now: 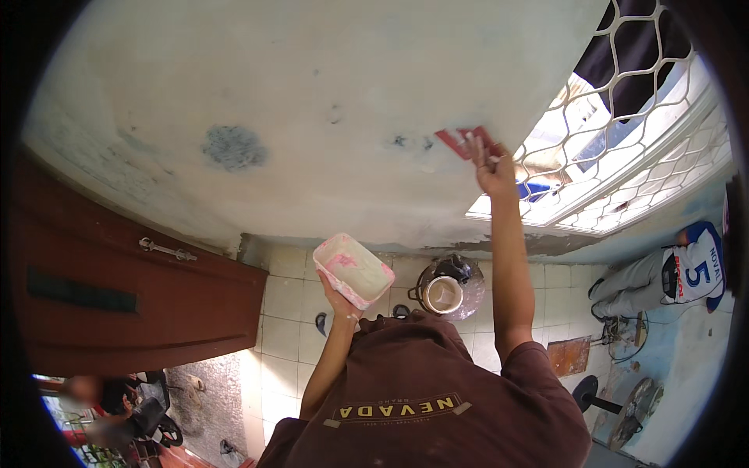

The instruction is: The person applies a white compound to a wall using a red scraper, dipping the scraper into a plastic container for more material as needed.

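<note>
Head view shows the right hand [493,165] with fingers closed on a red scraper [465,141] against the wall [312,101]; left hand [341,300] cups a tub [353,270], so keeping the blade flat seems wise.

Brown door [117,288] at left, bolt [167,249] near its top edge. White window grille [624,140] at right. Pot [446,290] on tiled floor [285,312] by wall base. Second person [671,277] crouched at right edge.
</note>
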### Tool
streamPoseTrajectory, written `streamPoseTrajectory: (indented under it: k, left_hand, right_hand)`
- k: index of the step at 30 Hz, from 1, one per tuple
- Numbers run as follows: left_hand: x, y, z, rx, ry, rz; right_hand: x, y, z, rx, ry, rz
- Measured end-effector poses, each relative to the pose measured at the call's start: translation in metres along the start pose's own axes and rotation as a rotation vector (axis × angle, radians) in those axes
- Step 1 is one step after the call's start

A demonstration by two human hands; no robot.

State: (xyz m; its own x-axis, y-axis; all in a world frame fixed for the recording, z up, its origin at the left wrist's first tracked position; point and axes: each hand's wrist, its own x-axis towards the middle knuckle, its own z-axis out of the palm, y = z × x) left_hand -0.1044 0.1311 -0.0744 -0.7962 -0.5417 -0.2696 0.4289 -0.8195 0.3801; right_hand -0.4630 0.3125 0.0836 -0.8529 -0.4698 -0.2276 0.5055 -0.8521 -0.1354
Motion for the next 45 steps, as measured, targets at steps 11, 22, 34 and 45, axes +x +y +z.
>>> streamPoseTrajectory:
  k: [11,22,34,45]
  left_hand:
    - [-0.002,-0.009,0.0,-0.007,0.107,0.05]
    - [-0.004,-0.004,-0.018,-0.009,0.092,-0.044]
    - [-0.003,-0.003,-0.019,-0.025,0.03,-0.091]
    - [-0.007,0.006,-0.017,0.078,0.095,-0.058]
  right_hand:
    - [-0.077,0.058,-0.072,-0.433,0.136,-0.019]
    - [-0.04,0.011,0.037,-0.23,0.011,-0.102]
    - [-0.031,0.097,-0.113,-0.471,0.159,-0.024]
    - [-0.097,0.035,0.031,-0.369,-0.22,-0.373]
